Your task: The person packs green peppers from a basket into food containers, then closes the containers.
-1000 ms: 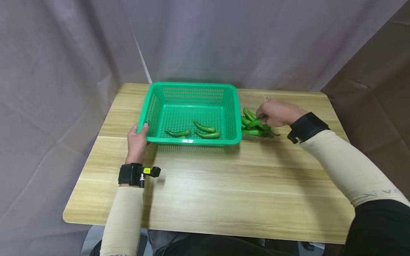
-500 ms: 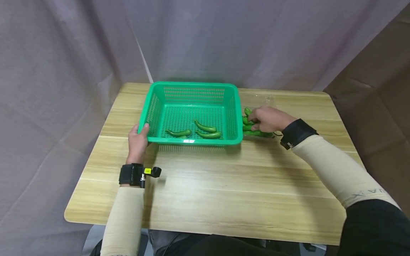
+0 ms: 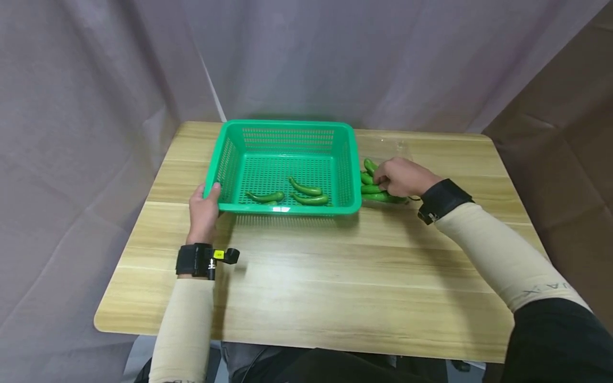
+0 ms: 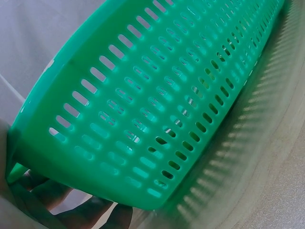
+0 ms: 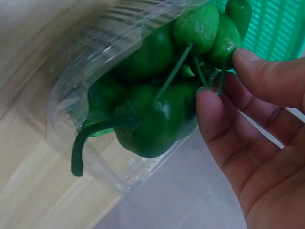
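My left hand (image 3: 203, 214) grips the near left corner of a green plastic basket (image 3: 289, 124), thumb on the rim and fingers underneath in the left wrist view. Several green peppers, including a curved one (image 3: 310, 200), lie inside near its front wall. Right of the basket, a clear plastic box (image 5: 61, 107) on its side holds more green peppers (image 5: 150, 119). My right hand (image 3: 404, 177) reaches in among them. In the right wrist view, its thumb and fingers close around the stem end of a small green pepper (image 5: 226, 40); other stems cross beside the fingertips.
All stands on a light wooden table (image 3: 306, 287), with the basket and box toward its back edge. Grey curtains (image 3: 306, 58) hang close behind and to the left; a brown cloth (image 3: 560, 138) is at the right.
One second ago my right hand held a pepper up over the pile; it has since moved down and left into the peppers and hardly shifts in the last half second. The left hand stays put.
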A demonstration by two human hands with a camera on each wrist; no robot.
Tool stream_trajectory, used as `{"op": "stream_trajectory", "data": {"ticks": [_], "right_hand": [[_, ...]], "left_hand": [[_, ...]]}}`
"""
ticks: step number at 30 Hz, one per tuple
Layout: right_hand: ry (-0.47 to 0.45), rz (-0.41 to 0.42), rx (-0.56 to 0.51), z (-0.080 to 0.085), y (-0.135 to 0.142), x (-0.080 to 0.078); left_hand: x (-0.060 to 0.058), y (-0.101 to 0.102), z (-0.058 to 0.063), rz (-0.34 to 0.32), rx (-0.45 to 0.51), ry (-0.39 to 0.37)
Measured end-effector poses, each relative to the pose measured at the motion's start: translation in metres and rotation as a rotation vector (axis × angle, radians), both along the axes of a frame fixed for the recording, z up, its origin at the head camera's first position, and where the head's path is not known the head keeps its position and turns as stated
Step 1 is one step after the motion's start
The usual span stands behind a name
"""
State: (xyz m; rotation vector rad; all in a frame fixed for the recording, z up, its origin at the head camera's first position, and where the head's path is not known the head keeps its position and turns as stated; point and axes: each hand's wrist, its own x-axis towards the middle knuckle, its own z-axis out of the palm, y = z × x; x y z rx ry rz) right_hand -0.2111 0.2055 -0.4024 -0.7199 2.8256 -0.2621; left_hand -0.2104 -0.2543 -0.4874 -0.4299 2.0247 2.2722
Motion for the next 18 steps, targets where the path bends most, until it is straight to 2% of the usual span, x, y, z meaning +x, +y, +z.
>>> {"op": "stream_trajectory", "data": {"ticks": [11, 18], "right_hand": [[-0.019, -0.009, 0.018, -0.0001, -0.0001, -0.002], [-0.048, -0.013, 0.041, 0.0007, -0.0004, -0.0039]], "left_hand": [[-0.0004, 0.0003, 0.0023, -0.006, -0.008, -0.005], [-0.0007, 0.0022, 0.0012, 0.014, -0.021, -0.001]]}}
